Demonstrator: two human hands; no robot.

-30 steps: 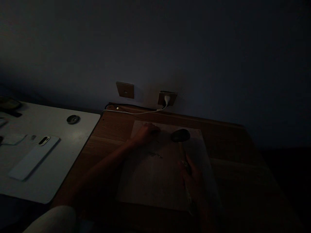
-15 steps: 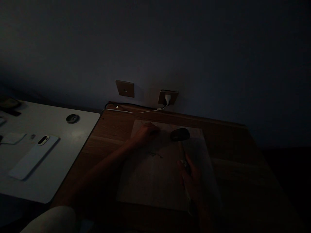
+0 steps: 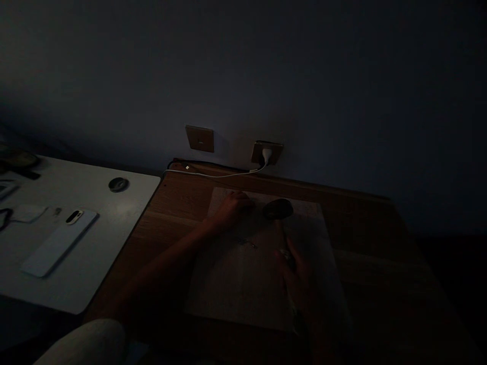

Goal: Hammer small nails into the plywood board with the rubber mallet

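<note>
In dim light, my right hand is wrapped round the handle of a mallet with a dark, rounded head. The mallet head hovers or rests over the far part of a pale square board; I cannot tell whether it touches. Just left of the head, my left hand is low at the board's far edge with its fingers drawn together. Anything between those fingers is hidden in the dark. A few small thin metal pieces, perhaps nails, lie on the board between my hands.
The board lies on a wooden table against a wall. A plug with a white cable sits in a wall socket. On a white table at left are a phone and a roll of tape.
The mallet head has shifted slightly left, closer to my left hand. My left hand stays at the board's far edge. The whole view has moved a little.
</note>
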